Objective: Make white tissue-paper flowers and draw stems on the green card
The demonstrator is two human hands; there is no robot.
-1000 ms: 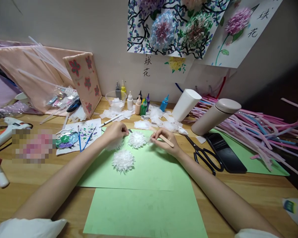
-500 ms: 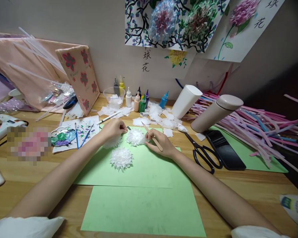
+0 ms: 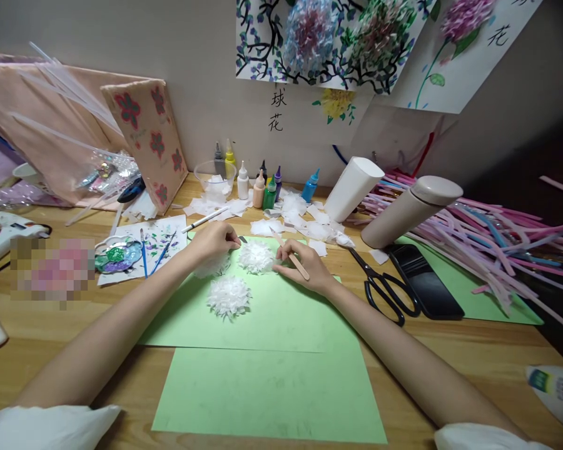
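Note:
Three fluffy white paper flowers lie on the green paper sheet (image 3: 272, 325). The front flower (image 3: 229, 297) is untouched. At the back, another flower (image 3: 256, 257) sits between my two hands. The left flower (image 3: 212, 267) is partly covered by my left hand (image 3: 217, 240), whose fingers are bent and pinched together. A small dark piece shows by those fingertips; whether they hold it is unclear. My right hand (image 3: 304, 265) grips a thin wooden stick (image 3: 299, 262), slanting up to the left, with its fingertips at the right edge of the back flower.
Behind the flowers lie white paper scraps (image 3: 304, 219) and several paint bottles (image 3: 269, 194). To the right are black scissors (image 3: 380, 284), a phone (image 3: 425, 281), a tilted tumbler (image 3: 410, 209) and pipe cleaners (image 3: 497, 237). Leftward are a paint palette (image 3: 118, 256), brushes and a glue gun (image 3: 9, 234).
Both hands keep nearly the same pose and place. The whole view has shifted slightly, and the flowers have not visibly moved on the sheet.

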